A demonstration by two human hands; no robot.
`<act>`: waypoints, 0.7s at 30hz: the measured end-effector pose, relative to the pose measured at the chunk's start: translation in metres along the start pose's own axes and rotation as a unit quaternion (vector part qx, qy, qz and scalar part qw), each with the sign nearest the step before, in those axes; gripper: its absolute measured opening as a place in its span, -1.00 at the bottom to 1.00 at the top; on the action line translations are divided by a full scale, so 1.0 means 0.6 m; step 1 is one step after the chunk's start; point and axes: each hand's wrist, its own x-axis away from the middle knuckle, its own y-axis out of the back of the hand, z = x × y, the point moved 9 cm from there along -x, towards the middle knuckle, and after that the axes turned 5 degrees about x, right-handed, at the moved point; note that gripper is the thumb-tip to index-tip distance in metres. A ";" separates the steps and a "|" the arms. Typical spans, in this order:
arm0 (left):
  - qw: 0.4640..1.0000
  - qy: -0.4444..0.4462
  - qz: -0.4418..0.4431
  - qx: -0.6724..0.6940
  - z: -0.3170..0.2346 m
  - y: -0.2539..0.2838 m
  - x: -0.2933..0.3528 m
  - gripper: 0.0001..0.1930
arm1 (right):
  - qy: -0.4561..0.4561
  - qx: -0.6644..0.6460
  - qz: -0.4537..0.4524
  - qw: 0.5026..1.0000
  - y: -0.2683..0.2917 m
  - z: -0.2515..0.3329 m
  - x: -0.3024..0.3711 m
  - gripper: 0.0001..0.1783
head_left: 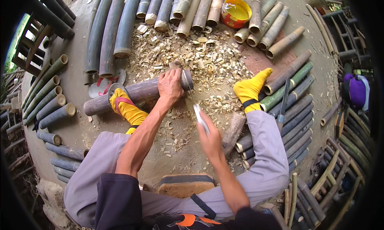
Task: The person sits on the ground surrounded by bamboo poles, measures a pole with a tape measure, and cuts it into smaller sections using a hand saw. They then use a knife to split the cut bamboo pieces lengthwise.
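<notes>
**Gripping a bamboo pole while a blade meets its end**

Lying across the ground in front of the seated person, the grey bamboo pole (136,93) runs from lower left to upper right, its cut end near the middle of the view. The left hand (170,86) is closed over the top of the pole close to that end, fingers wrapped down around it. The right hand (210,137) is clenched on the handle of a knife (196,110), whose blurred blade slants up toward the pole's end; whether the edge touches the bamboo cannot be told. A yellow-socked left foot (127,109) in a red-strapped sandal presses on the pole farther left, and the right foot (250,88), also in yellow, rests on the ground to the right, just beside a row of poles.

Pale wood chips (192,54) lie thick beyond the pole. At the top stands a round red tin (236,12) with a yellow inside, set between stacked bamboo lengths (120,22). More cut poles (292,106) lie at the right.
</notes>
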 end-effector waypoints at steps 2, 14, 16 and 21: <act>1.000 0.007 0.021 0.000 0.000 0.000 -0.003 -0.35 | -0.006 -0.062 0.001 0.998 -0.027 0.022 -0.078 -0.59; 1.000 -0.006 -0.013 -0.014 0.004 0.003 0.002 -0.47 | 0.002 0.016 -0.015 1.000 0.015 -0.018 0.062 -0.58; 1.000 -0.014 -0.013 -0.004 0.001 0.003 -0.005 -0.43 | 0.025 -0.027 -0.029 0.999 -0.025 0.018 -0.062 -0.59; 1.000 -0.001 -0.006 -0.019 0.026 0.013 0.004 -0.38 | 0.077 0.027 -0.054 0.995 0.005 0.005 0.073 -0.59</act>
